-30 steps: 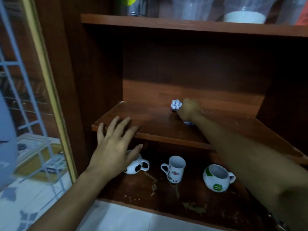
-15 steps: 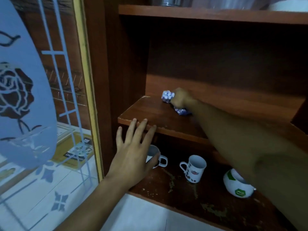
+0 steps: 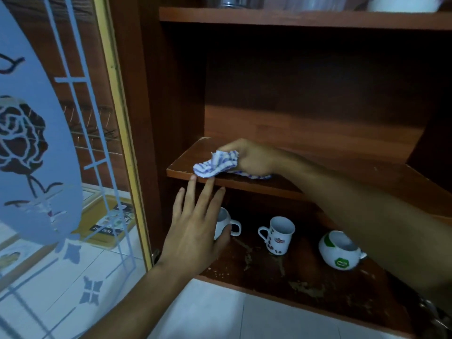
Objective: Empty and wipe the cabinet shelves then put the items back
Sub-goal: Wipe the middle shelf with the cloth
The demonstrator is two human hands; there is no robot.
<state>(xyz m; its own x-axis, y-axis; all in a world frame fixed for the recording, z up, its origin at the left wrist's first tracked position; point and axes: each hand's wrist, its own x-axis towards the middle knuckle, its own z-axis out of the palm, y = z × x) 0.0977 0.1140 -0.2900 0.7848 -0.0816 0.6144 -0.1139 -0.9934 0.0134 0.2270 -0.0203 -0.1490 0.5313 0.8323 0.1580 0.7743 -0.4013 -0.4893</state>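
My R hand grips the striped cloth, bunched up and pressed on the middle shelf near its front-left corner. L hand is wide, fingers straight, tips at the shelf's front edge just below the cloth. On the bottom shelf are 3 mugs: left mug partly behind my L hand, mid mug, and round mug w/ green logo under my R forearm.

Cloth on middle shelf, front left; 3 mugs on bottom shelf below
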